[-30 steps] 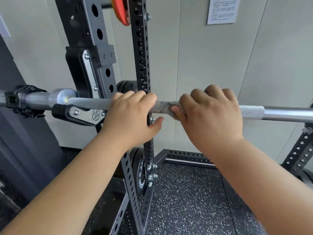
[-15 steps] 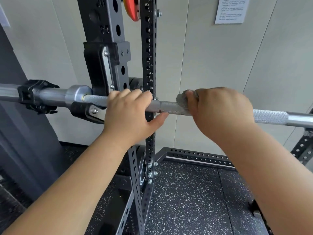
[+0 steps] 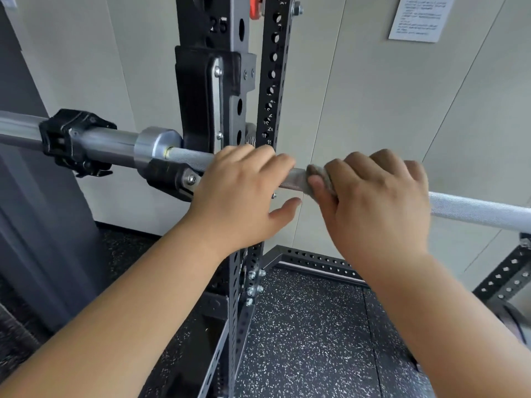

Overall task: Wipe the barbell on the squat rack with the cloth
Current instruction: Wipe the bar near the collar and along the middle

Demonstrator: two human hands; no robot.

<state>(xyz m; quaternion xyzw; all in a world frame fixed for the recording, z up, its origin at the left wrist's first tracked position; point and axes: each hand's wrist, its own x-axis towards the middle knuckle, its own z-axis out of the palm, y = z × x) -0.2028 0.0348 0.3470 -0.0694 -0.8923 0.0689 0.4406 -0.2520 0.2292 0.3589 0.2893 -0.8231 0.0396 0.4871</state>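
Observation:
A steel barbell (image 3: 477, 209) lies across the black squat rack (image 3: 209, 90), resting in the left hook. My left hand (image 3: 241, 193) grips the shaft just right of the hook, fingers over the top and thumb below. Close beside it, my right hand (image 3: 376, 199) wraps round the bar with a small grey cloth (image 3: 317, 175) pressed under the fingers against the shaft. Only the cloth's left edge shows past the thumb. The two hands are almost touching.
A black collar clamp (image 3: 74, 142) sits on the bar's sleeve at the left. A perforated upright (image 3: 273, 81) stands behind the hands. Speckled rubber flooring (image 3: 310, 340) and a low rack frame (image 3: 316, 262) lie below. A paper notice (image 3: 419, 17) hangs on the wall.
My right hand with the cloth has slid left along the bar toward my left hand and rolled over the shaft. The view has shifted, so the rack sits further right.

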